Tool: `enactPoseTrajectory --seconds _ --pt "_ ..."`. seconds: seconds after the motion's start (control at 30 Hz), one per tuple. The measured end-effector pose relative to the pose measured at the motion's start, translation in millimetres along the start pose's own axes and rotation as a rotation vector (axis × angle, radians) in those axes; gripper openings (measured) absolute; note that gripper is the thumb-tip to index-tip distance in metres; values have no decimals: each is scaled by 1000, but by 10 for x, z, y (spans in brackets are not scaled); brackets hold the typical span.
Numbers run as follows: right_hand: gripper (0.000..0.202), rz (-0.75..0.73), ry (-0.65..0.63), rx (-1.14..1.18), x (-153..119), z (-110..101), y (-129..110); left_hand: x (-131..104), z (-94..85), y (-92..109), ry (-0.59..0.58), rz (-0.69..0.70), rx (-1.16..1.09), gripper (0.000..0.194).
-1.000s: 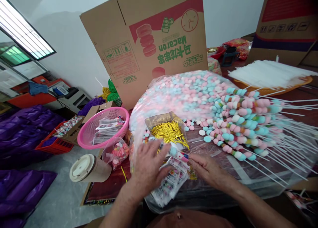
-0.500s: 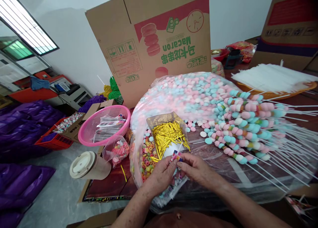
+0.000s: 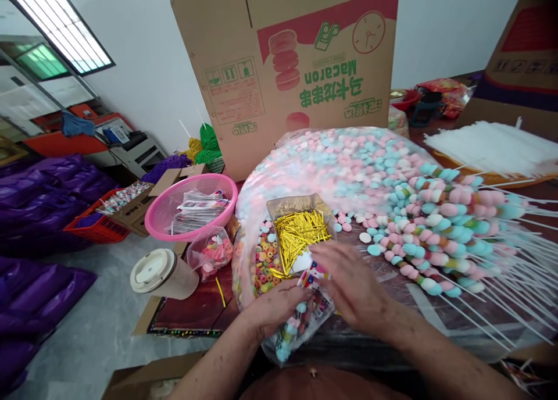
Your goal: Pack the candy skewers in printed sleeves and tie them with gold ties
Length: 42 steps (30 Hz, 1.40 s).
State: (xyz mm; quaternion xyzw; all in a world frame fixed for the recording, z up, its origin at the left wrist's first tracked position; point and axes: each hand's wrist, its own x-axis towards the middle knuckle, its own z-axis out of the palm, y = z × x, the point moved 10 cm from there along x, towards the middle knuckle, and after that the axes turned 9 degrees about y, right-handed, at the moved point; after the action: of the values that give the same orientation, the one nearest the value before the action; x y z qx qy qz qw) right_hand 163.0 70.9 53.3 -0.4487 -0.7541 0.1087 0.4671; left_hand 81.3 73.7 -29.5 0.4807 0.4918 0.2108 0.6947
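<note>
My left hand (image 3: 281, 304) is closed around a clear wrapper with a printed top, holding a candy skewer (image 3: 288, 331) of blue and other pastel pieces inside, slanting down toward me. Beside the wrapper's printed end is my right hand (image 3: 360, 284), its fingers stretched out and blurred; whether they touch the wrapper is unclear. Just beyond both hands lies an open bag of gold twist ties (image 3: 301, 232). Colourful ring candies (image 3: 267, 260) show through clear plastic left of it. A pile of candy skewers (image 3: 449, 225) with white sticks rests to the right.
Behind is a large clear bag of pastel candies (image 3: 322, 161), backed by a tall cardboard box (image 3: 244, 92). To the left stand a pink basket (image 3: 157, 217) of wrappers, a small candy bag (image 3: 215, 252) and a lidded cup (image 3: 168, 275). White sticks (image 3: 488, 147) fill a tray at right.
My right hand has let go of the wrapper's top, and its fingers have straightened and lifted. The wrapped skewer now shows more clearly under my left hand. The whole view has shifted slightly.
</note>
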Motion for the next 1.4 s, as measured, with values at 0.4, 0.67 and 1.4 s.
enactPoseTrajectory --seconds 0.4,0.67,1.4 --pt "16 -173 -435 -205 -518 554 -147 -123 143 -165 -412 91 849 16" --pt "30 1029 -866 705 -1060 1075 213 -503 171 112 226 1045 1475 15" --pt "22 229 -249 -241 413 473 500 -62 -1015 -422 712 -41 -491 25"
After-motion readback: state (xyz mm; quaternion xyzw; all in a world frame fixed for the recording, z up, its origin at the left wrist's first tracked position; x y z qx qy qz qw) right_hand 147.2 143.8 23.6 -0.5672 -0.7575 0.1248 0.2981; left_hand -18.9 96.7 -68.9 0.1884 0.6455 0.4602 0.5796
